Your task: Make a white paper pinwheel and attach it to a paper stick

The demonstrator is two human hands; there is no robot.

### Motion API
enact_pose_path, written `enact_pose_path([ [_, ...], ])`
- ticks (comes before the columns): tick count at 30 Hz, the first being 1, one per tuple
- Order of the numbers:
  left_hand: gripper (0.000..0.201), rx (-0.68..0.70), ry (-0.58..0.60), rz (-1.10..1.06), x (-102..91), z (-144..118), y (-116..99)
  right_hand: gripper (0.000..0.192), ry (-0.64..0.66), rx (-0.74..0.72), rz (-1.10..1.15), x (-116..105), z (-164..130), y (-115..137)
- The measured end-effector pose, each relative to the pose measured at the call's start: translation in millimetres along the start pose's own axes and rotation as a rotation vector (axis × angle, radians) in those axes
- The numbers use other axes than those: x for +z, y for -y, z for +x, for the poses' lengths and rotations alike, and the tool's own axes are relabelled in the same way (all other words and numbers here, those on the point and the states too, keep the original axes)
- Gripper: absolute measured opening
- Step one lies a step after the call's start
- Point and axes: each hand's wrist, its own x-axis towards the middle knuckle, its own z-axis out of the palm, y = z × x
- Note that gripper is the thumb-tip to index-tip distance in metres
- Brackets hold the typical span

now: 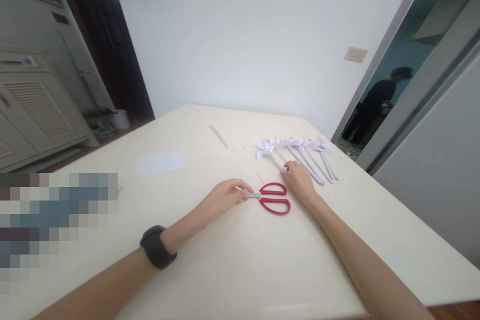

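Note:
My left hand (233, 192), with a dark watch on its wrist, pinches the blades of a pair of scissors (275, 207). Their red handles point right, and the blade tips are hidden by the fingers. To the right, my right hand (298, 177) has its fingers curled round the lower end of the nearest white paper pinwheel (265, 148), which lies on the table. Beside it, several more paper pinwheels (315, 146) lie in a row, their rolled paper sticks pointing toward me and the heads overlapping at the far end.
On the pale table (210, 270), thin paper sticks (218, 136) lie toward the back and white paper sheets (162, 163) at the left. Tiny paper scraps (244, 176) are scattered near the scissors. A wall closes off the far side. A person (378, 102) stands beyond the doorway.

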Motion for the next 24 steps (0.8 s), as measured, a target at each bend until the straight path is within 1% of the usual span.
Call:
enact_pose_path([
  [5, 0.027, 0.029, 0.003, -0.002, 0.5, 2, 8, 0.025, 0.033, 0.019, -0.079, -14, -10, 4],
  [8, 0.027, 0.031, 0.0, 0.018, 0.7, 5, 12, 0.019, 0.083, 0.034, -0.11, -25, -16, 5],
  [10, 0.027, 0.023, 0.003, 0.031, 1.0, 6, 13, 0.013, 0.116, 0.034, -0.118, -27, -18, 5],
  [15, 0.026, 0.02, 0.001, 0.065, 2.2, 6, 11, 0.013, 0.119, 0.022, -0.101, -20, -11, -1],
  [18, 0.026, 0.017, 0.003, 0.077, 2.8, 5, 11, 0.009, 0.088, 0.015, -0.085, -12, -4, -6],
  [24, 0.025, 0.054, 0.021, 0.084, 3.0, 7, 20, 0.008, 0.01, -0.004, -0.069, -2, 3, -9],
])
